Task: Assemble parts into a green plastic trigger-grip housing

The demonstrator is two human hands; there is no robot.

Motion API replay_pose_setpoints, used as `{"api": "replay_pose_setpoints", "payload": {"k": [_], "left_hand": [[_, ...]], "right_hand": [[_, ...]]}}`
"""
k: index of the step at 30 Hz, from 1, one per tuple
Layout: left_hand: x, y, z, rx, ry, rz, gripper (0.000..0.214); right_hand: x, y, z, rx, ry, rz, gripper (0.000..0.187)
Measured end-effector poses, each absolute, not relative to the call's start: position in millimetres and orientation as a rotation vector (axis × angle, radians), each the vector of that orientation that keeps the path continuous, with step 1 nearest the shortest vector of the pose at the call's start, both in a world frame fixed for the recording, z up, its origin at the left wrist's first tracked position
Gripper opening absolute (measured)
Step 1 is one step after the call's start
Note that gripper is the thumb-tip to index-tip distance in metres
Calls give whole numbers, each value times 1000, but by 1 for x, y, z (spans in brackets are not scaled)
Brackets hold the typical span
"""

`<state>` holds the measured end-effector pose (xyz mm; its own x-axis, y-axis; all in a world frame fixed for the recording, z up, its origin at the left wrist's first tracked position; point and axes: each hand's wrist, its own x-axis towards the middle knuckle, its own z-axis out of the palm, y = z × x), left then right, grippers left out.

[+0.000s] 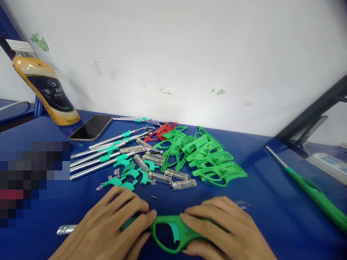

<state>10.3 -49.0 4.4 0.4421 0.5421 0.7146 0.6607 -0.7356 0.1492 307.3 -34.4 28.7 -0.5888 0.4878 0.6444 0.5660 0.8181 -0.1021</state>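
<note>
At the near edge of the table, a long-nosed lighter (169, 240) with a green casing lies crosswise between my two hands. My left hand (114, 227) grips its front end, fingertips pressed at the trigger opening. A silver metal tube (66, 229) sticks out to the left, beneath that hand. Around the handle end, my right hand (219, 227) has its fingers closed, the thumb below. Inside the opening shows a teal trigger (175, 233). Just beyond my hands lie a small screw (153, 196), loose teal triggers (131, 173) and clear fuel tanks (159, 177).
Several green casing halves (225, 172) are piled at the centre right, with a red casing half (162, 131) behind. Silver tubes with wires (94, 168) lie left. A phone (90, 128) and a drink bottle (51, 88) are back left. Another green lighter (316, 195) lies right.
</note>
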Motion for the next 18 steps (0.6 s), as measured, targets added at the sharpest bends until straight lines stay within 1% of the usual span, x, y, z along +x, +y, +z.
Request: {"api": "replay_pose_setpoints", "payload": {"k": [4,9,13,18], "left_hand": [[8,-49,4,-2591,-1090,-1156,37],[5,-52,-2,-2577,-1139,-969,27],[2,-59,-8,-2545,-1170,-845,36],[-11,-61,-10,-2489,-1149,-766,40]], "right_hand": [[303,-36,28,-811,-2301,-141,40],[300,-40,19,-814,-2301,-177,41],[301,-43,15,-821,-2290,-158,35],[302,-44,14,-831,-2267,-174,42]]}}
